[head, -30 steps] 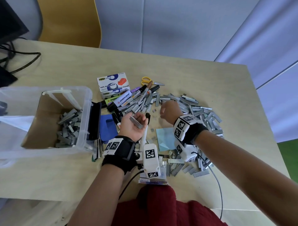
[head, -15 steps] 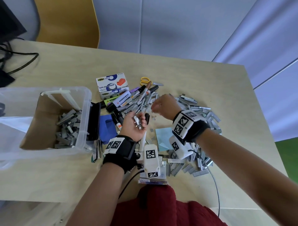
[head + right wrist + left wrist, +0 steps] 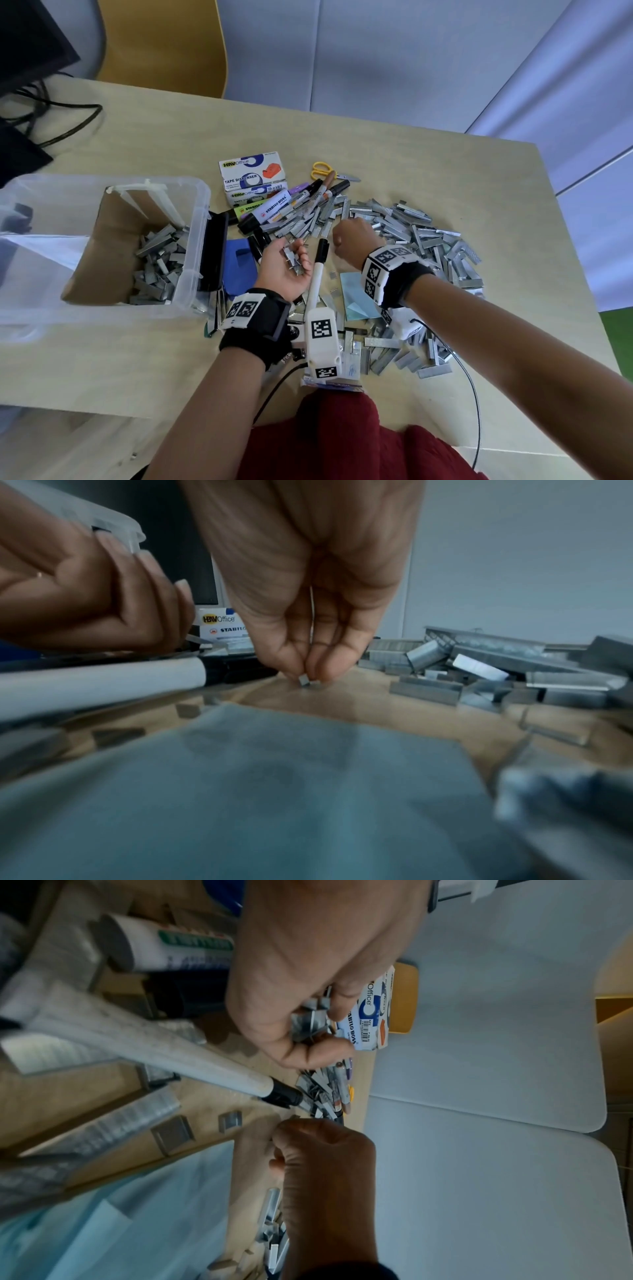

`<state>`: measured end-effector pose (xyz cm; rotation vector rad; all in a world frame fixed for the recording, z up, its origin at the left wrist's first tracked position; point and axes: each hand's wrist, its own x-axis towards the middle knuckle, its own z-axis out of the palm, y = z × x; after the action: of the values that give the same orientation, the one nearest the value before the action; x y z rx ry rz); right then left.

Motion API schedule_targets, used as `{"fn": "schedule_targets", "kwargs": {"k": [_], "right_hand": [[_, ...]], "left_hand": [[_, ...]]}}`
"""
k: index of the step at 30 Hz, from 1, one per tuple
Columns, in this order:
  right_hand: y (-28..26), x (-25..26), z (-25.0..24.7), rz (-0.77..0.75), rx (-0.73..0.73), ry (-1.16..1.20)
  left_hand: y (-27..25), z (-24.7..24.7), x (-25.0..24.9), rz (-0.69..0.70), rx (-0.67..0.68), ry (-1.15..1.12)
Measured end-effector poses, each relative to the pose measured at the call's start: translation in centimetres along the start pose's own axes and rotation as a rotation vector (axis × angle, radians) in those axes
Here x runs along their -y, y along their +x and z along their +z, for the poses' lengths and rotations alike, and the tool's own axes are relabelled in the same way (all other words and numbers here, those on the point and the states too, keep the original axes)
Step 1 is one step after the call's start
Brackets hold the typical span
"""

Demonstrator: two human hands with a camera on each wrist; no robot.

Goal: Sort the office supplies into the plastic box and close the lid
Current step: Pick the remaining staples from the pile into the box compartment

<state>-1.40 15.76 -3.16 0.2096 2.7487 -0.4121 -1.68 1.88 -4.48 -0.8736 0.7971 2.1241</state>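
Plastic box (image 3: 202, 219) holds staple strips (image 3: 161, 260); perhaps cardboard-lined.

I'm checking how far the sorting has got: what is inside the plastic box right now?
The plastic box holds a heap of staple strips at its right end, lying on a brown cardboard liner. The left end is hidden behind the cloudy lid, so anything there cannot be seen.

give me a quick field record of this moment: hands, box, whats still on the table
left hand: palm up, fingers curled round a few staple strips
right hand: fingertips pinching a small staple piece at the table
plastic box: open, staple strips inside
staple pile: loose on table, right of the markers
also out: tape dispenser boxes, markers, yellow scissors
lid: not closed
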Motion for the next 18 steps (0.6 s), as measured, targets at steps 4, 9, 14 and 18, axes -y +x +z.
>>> {"fn": "schedule_targets", "kwargs": {"k": [4, 9, 14, 18], "right_hand": [[0.0, -0.3, -0.2, 0.019, 0.005, 0.030], [-0.9, -0.3, -2.1, 0.012, -0.074, 0.246], [-3.0, 1.4, -5.1, -0.126, -0.015, 0.511], [-2.6, 1.2, -5.6, -0.118, -0.021, 0.563]], "left_hand": [[0.0, 0.0, 0.1, -0.012, -0.011, -0.004], [-0.2, 0.3, 0.1, -0.002, -0.020, -0.007], [-0.4, 1.6, 0.6, -0.026, -0.012, -0.007], [-0.4, 2.4, 0.9, -0.051, -0.007, 0.020]]}}
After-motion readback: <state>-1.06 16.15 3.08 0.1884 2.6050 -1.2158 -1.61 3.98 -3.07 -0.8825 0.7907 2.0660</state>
